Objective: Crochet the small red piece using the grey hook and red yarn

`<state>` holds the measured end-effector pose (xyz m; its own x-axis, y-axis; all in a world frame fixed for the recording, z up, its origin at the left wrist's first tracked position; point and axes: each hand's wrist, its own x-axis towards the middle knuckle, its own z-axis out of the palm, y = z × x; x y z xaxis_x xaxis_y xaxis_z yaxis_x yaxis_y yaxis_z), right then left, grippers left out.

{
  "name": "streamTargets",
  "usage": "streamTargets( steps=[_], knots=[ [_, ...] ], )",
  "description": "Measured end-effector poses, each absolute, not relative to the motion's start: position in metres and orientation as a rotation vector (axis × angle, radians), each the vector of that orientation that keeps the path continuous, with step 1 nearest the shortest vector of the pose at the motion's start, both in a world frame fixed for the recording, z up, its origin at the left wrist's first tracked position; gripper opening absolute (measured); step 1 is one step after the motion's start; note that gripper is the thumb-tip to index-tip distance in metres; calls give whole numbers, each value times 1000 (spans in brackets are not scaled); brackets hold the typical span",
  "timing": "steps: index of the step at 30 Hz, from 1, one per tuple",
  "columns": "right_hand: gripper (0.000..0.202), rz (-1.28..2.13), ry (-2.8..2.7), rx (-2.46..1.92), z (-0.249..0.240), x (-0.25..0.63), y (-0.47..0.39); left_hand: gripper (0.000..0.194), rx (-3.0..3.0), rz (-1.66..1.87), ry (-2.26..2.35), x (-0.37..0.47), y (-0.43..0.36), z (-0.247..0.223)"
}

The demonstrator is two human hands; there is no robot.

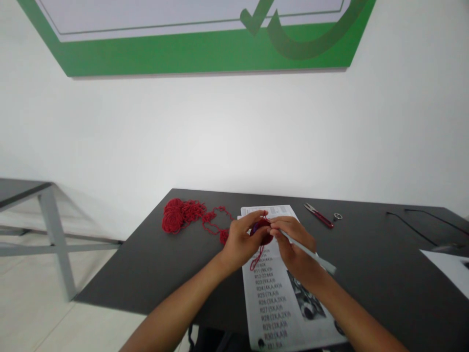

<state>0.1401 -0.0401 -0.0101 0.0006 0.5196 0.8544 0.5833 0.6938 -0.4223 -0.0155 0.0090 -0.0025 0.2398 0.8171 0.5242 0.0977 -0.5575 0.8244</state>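
Pinching red crochet piece (pixel 261 225), left fingers (pixel 252 219); right fingers (pixel 290 227) gripping pale tool (pixel 307 251), printed sheet (pixel 253 309) beneath.

On the dark tabletop (pixel 370 249), a pair of small scissors (pixel 324 219) with red handles lies toward the far edge, its blades pointing away and to the left. A metal ring (pixel 341 216) lies just beside the handles. Farther right are two thin dark rods, probably the arms of a pair of glasses (pixel 410 225), though that side is too dim to be sure. A white paper (pixel 445 269) lies nearer, cut off by the view. Behind stands a white wall (pixel 205 137) bearing a green-bordered board (pixel 205 54). At left, a grey-legged table (pixel 22 189) stands on a pale floor (pixel 29 298).
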Motion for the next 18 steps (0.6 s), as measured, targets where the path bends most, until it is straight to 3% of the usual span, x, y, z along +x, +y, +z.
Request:
streamTargets(
  steps=[5, 10, 14, 18],
  knots=[
    [19, -339, -1818, -878, -15, 142, -34, 33, 1944, 1396, 849, -17, 10, -10],
    [25, -563, -1839, -853, -22, 147, -28, 40, 1409, 1311, 749, -7, 6, -10],
    [39, -604, -1833, -785, -21, 149, -31, 51, 1068, 1194, 655, -1, 4, -5],
    [48, -566, -1850, -771, -21, 149, -34, 50, 997, 1168, 631, -3, 4, -4]
  ],
)
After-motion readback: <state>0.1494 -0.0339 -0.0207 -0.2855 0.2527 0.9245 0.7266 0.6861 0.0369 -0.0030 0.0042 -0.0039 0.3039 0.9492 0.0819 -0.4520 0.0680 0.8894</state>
